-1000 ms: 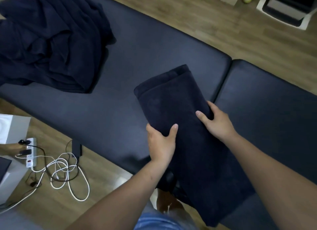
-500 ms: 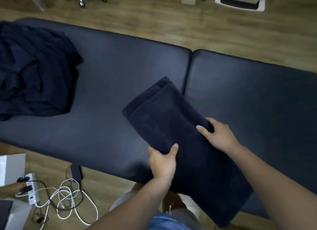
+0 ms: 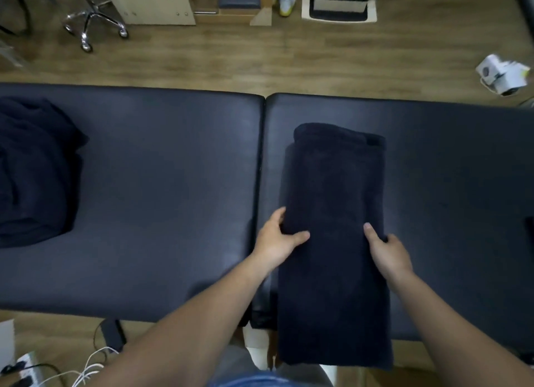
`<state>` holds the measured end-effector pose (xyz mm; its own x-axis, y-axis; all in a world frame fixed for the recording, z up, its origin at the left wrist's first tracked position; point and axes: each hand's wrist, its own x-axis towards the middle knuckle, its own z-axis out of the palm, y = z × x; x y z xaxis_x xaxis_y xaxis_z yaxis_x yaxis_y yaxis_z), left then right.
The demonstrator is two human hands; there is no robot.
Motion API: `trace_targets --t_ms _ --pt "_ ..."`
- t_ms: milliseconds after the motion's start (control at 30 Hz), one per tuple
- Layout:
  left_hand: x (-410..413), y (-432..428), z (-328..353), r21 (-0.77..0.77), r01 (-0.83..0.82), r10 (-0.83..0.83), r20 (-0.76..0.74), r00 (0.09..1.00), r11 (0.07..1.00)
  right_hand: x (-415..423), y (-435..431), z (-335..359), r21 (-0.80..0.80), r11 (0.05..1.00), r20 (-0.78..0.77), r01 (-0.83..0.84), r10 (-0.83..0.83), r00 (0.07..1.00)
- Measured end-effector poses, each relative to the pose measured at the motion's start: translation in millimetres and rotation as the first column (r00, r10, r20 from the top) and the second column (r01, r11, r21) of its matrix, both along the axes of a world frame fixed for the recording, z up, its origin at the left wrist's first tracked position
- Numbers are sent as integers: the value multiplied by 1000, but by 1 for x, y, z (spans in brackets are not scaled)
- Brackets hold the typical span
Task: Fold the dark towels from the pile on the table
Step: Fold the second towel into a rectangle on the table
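One head-worn wide-angle view, looking steeply down and forward across the padded table (image 3: 161, 184), which runs left to right through mid-frame. It sits close: both forearms enter from the bottom edge, and wooden floor (image 3: 260, 60) fills the top of frame.

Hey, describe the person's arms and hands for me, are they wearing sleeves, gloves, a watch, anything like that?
Both forearms are bare as far up as the picture shows: no sleeves reach into view. The left hand and the right hand are ungloved, with no rings, watch or wristband visible. Fingernails look short and unpainted. No cables or markings on either arm.
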<state>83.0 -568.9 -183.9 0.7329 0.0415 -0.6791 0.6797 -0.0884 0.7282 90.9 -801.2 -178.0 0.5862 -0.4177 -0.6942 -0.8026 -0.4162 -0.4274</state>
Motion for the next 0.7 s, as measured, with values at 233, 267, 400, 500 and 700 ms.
trace_targets --t_ms 233,267,400,500,700 --pt "-76 -13 9 58 -17 27 -179 983 998 5 -2 0 -3 998 -18 -64 64 998" --pt "-76 -16 7 36 -49 55 -175 983 998 5 -1 1 -11 998 -18 -67 67 998" --pt "-49 -6 -7 108 -189 199 -88 976 976 -1 3 2 19 1000 -51 -19 20 998" --pt "-5 23 -5 286 -165 151 70 986 944 -11 26 0 169 974 -133 149 -127 983" --pt "19 81 26 718 54 -124 46 991 694 21 23 -1 267 909 43 321 -344 938"
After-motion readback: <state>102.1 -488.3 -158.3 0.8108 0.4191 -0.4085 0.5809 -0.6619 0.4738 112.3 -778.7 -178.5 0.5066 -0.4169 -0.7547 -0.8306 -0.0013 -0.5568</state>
